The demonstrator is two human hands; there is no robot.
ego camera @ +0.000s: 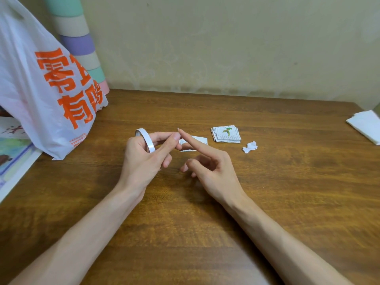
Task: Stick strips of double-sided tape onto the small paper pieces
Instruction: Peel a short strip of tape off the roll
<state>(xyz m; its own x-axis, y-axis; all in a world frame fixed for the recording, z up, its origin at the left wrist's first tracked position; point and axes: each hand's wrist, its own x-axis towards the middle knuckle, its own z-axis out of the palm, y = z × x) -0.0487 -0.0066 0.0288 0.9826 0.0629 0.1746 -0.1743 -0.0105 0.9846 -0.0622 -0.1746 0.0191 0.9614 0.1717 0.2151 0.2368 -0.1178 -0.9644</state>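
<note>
Gripping the tape roll in the left hand, up off the desk, with thumb and forefinger reaching toward the tip of the right forefinger. Meeting it there with the right hand: forefinger out straight, other fingers loosely curled on nothing, a tiny pale sliver at the fingertip, too small to name.

Just behind those fingertips, flat on the desk, one small paper piece, partly hidden. Just right of that, a neat stack of paper pieces, fine print too small to read, a green and orange emblem on top. Near the stack's right front corner, a little heap of white scraps.

Plenty of bare wood in front, round both forearms and off to the right. Far edge of the desk hard against the wall. At the right edge, a pile of white sheets, cut off by the frame.

Crowding the left side: a white plastic bag with big orange Chinese characters and smaller orange print below, unreadable. Behind it, a striped roll in green, beige, purple and pink. Beside the bag, colourful printed sheets along the left edge.
</note>
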